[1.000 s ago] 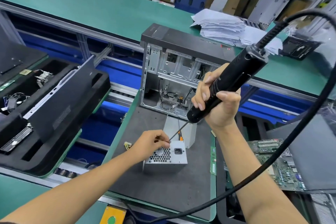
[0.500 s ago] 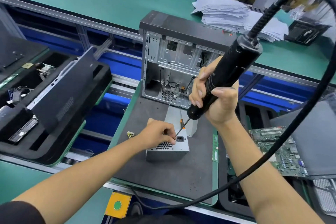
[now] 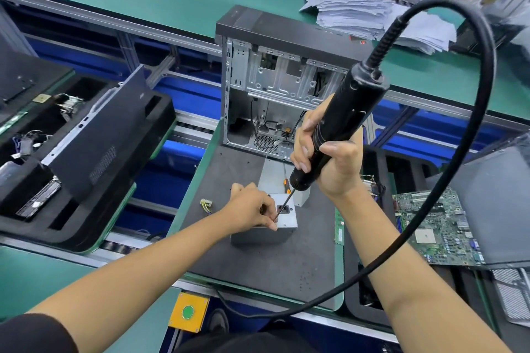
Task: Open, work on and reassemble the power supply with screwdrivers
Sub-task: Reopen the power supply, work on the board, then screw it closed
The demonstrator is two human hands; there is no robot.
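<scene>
Power supply [image 3: 282, 216] sits on the dark grey mat [image 3: 258, 261], roughly mid-mat toward the near edge, socket face up. My right hand [image 3: 324, 165] is wrapped tight round the black electric screwdriver [image 3: 338, 126], bit angled down to the near-left corner of the top face. Left hand [image 3: 252, 210] rests on the unit's left side, thumb and forefinger pinched at the bit tip; I can't tell if a screw is between them, too small. Manual orange-handled screwdriver [image 3: 286, 180] lies just behind the unit on a grey sheet-metal piece [image 3: 275, 178], unused. Open PC case [image 3: 275, 89] stands at the far edge of the mat, drive bay bare. Loose connector with yellow wires [image 3: 206, 205] lies left of the unit. A motherboard [image 3: 436, 226] lies off the mat to the right. Progress read: PSU looks out of the case, housing closed, so this is either the first cover screw coming out or the last going in. I can't say which from this frame. Refit into the case is not yet done.
</scene>
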